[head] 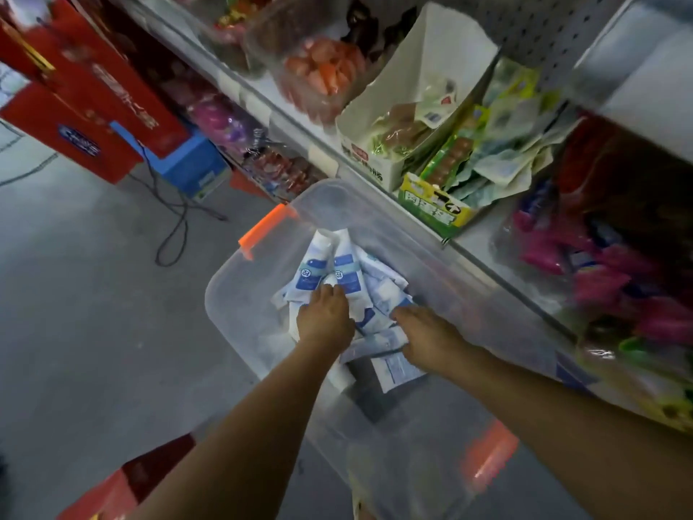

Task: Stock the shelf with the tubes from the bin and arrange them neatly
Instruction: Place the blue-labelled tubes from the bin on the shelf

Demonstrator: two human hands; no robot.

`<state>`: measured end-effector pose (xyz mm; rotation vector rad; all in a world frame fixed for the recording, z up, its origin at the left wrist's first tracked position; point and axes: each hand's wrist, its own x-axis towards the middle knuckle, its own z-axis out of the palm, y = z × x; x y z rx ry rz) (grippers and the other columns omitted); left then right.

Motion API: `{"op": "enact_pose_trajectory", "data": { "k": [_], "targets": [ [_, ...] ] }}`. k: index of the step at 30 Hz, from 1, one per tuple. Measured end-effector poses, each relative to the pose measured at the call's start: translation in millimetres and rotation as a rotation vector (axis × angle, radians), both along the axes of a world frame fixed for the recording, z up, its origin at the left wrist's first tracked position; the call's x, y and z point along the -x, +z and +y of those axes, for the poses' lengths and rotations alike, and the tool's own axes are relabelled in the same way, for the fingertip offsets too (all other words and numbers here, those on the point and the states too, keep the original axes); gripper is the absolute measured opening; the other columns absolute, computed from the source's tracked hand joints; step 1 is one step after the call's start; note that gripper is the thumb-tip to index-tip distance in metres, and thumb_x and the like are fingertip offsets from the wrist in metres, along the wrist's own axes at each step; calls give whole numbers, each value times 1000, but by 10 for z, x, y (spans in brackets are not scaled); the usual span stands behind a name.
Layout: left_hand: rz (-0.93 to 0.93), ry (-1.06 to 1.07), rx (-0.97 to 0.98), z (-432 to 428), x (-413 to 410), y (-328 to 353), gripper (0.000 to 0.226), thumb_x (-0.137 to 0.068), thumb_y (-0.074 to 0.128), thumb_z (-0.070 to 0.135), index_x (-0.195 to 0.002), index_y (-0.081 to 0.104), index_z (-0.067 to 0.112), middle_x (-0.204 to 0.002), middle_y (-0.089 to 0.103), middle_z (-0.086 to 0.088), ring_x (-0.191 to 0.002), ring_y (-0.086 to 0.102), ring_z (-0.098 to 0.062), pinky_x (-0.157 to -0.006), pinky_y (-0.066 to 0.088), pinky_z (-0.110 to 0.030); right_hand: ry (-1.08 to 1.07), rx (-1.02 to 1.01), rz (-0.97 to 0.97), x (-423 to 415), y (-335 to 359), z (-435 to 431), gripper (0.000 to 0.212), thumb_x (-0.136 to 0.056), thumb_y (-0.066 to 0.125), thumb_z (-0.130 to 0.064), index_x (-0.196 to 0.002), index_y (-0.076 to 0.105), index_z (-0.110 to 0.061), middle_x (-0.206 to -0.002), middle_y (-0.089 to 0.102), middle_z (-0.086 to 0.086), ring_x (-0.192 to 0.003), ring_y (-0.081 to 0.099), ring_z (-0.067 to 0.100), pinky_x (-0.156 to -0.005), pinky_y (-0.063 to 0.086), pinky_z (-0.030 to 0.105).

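Inside the bin [225, 294]: a loose heap of tubes [345, 272] is seen, piled toward the far end and lying across one another.
Tubes, look: flat, soft white bodies with blue bands and small blue print are shown; the ends are crimped, and a round white cap is seen on at least one.
Tubes, position: two are propped upright against the far wall, while the rest are laid at mixed angles beneath the hands.
Bin, material: clear, slightly frosted plastic with rounded corners is seen, through which the grey floor [93, 313] is visible.
Bin, fittings: an orange latch [262, 228] is fixed at the far rim and a second, blurred one [487, 456] at the near rim.
Left hand [325, 317]: it is set knuckles-up on the heap, its fingers curled down around the lower ends of the two upright tubes, which are gripped.
Right hand [427, 335]: it is laid over the right side of the heap with fingers reaching onto the tubes; whether anything is clasped cannot be told.
Shelf [483, 234]: a pale metal edge is run just beside the bin, backed higher up by perforated board.
Shelf goods: a cut-open white cardboard box [423, 88], crinkled green packets [498, 144] and glossy pink packs [600, 272] are stocked there.
Floor items: red cartons [93, 106], a blue box [195, 159] and a looped dark cable [168, 219] are seen.
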<state>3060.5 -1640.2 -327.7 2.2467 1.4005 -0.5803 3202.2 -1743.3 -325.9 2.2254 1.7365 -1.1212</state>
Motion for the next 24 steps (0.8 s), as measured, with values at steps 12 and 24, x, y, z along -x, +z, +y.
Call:
{"op": "enact_pose_trajectory", "data": {
  "k": [12, 24],
  "targets": [
    [140, -366, -161, 128, -60, -159, 51, -88, 67, 31, -133, 47, 19, -132, 55, -4, -122, 51, -24, -95, 46, -36, 335, 20, -173, 208, -268, 30, 60, -54, 85, -50, -97, 66, -13, -94, 68, 7, -88, 66, 25, -78, 50, 32],
    [-559, 862, 446, 15, 252, 1085, 28, -84, 74, 26, -97, 60, 6, -75, 62, -13, -53, 57, -25, -50, 51, -28, -860, 115, 493, -90, 1134, -627, 37, -83, 67, -40, -83, 52, -7, -46, 48, 5, -35, 43, 18, -38, 31, 18]
  ]
}}
